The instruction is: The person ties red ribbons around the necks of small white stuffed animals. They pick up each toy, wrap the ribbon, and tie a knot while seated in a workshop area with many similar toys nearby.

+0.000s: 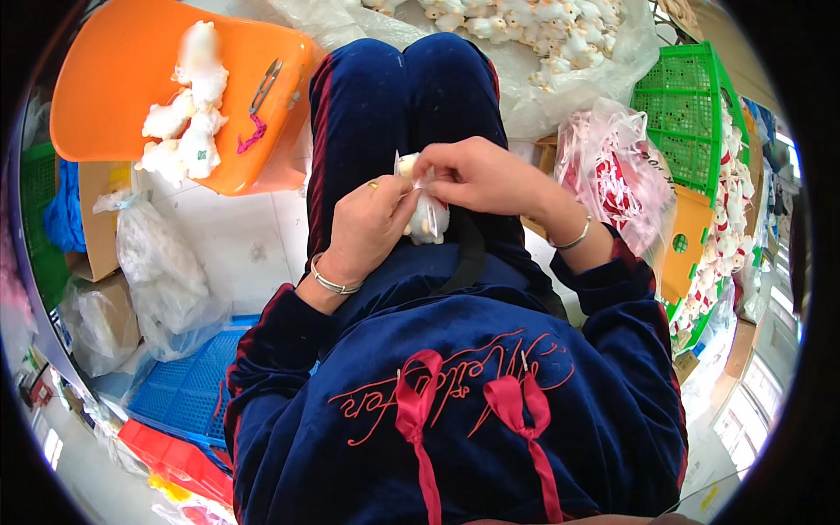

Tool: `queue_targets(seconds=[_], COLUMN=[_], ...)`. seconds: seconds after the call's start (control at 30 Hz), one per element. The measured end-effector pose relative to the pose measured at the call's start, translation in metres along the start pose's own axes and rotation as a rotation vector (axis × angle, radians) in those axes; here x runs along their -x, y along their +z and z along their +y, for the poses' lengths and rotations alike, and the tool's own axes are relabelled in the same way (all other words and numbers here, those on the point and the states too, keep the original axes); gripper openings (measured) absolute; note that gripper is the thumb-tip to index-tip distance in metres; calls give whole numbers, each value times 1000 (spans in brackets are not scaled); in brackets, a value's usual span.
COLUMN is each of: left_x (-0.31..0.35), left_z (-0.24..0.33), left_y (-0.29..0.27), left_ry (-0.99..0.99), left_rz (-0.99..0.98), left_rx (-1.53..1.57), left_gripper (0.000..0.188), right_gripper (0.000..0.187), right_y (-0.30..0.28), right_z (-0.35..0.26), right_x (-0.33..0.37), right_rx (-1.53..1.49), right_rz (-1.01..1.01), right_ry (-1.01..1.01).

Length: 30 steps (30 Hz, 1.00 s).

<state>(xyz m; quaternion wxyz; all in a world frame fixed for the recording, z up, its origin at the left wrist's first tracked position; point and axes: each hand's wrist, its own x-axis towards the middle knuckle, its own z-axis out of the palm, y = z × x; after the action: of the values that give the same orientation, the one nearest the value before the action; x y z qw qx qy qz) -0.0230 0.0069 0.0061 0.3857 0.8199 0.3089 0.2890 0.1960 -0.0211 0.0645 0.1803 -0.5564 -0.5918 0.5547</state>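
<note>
A small white plush toy (428, 224) is held over my lap, its pale head up between my fingers. My left hand (372, 219) grips it from the left side, thumb and fingers closed at its neck. From the right, my right hand (486, 179) pinches with bent fingers at the same spot; a thin pale strip shows there, too small to name surely. A bit of red shows on the toy's side under the right hand. Part of the toy is hidden by the fingers.
On an orange chair (114, 66) at the left lie several white plush toys (201, 140), thread snips (266, 86) and a magenta ribbon (252, 134). A large clear bag (534, 101) of toys lies ahead. Green crates (678, 114) and a bag of red-white pieces (612, 166) stand right; a blue crate (184, 385) sits left.
</note>
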Motion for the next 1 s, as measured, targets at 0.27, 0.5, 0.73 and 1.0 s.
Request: queue_targets(seconds=[0.27,0.5,0.73,1.0], left_x=[0,-1,-1,0], left_z=[1,2,2,2], left_y=[-1,0,0,-2], left_ry=[-6,-15,-8,-24], left_rz=[3,0,2,-6], left_rx=[25,5,3,6], left_gripper=[13,12,12,12], right_gripper=[14,13,17,13], right_y=[-5,13,1,-4], right_z=[-2,9,2,3], right_x=[1,-1,5,2], right_rx=[-80,448,283,486], right_rz=[224,443,603,704], right_ry=[25,-162,-142,26])
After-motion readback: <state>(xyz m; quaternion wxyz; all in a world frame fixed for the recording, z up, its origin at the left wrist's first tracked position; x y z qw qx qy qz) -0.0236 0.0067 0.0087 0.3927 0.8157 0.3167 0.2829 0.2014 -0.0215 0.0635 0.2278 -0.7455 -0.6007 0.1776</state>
